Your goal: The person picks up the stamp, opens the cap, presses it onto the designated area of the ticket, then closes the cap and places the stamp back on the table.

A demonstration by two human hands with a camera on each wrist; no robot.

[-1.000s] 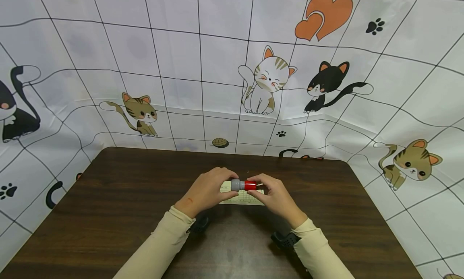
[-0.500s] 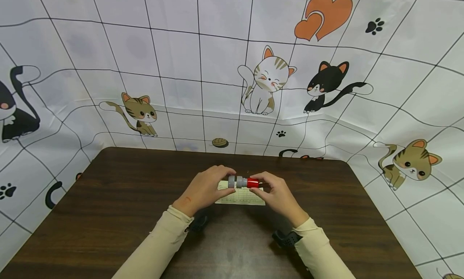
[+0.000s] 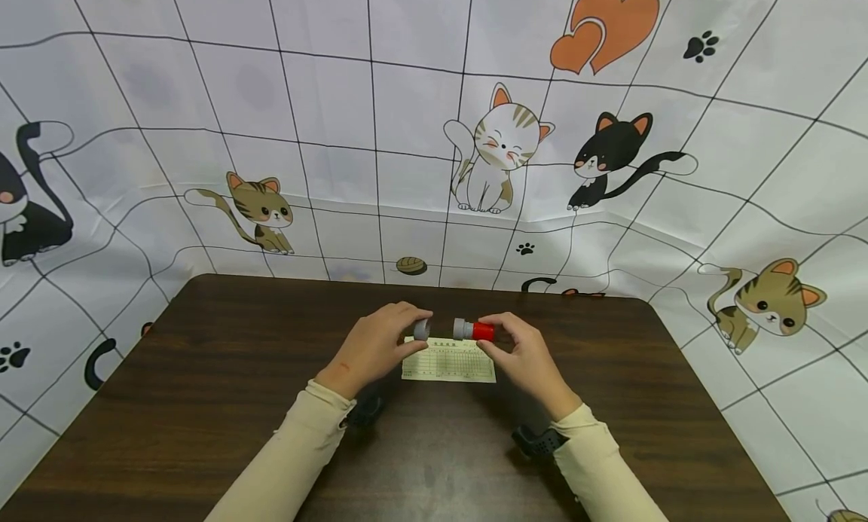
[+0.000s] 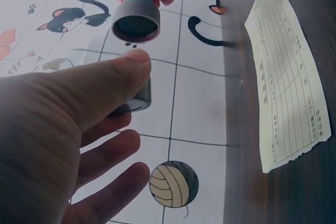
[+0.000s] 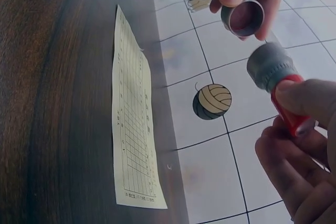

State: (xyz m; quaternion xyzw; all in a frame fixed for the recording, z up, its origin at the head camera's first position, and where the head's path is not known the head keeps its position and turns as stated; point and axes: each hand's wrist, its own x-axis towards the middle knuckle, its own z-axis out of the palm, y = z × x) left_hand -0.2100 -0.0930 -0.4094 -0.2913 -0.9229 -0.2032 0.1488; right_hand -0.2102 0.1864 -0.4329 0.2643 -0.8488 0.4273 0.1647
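My left hand (image 3: 373, 349) pinches a small round grey cap (image 3: 421, 329) between thumb and fingertips. In the right wrist view the open, hollow end of the cap (image 5: 245, 16) shows, reddish inside. To its right, my right hand (image 3: 527, 356) holds a stamp (image 3: 475, 330) by its red handle, its grey head pointing left at the cap. A gap separates the cap from the stamp. From the left wrist view the dark round face of the stamp (image 4: 135, 19) is visible. Both hands are raised above the back edge of a pale yellow printed form (image 3: 447, 360).
The form lies flat on a dark brown wooden table (image 3: 224, 386), its grid of lines showing. Behind the table hangs a white cloth (image 3: 339, 168) printed with cats and lines. A black wrist device (image 3: 536, 441) sits under the right wrist.
The grey cap has come off the stamp's head. My left hand has moved left with the cap, and my right hand has moved right and slightly up with the stamp, uncovering more of the form.
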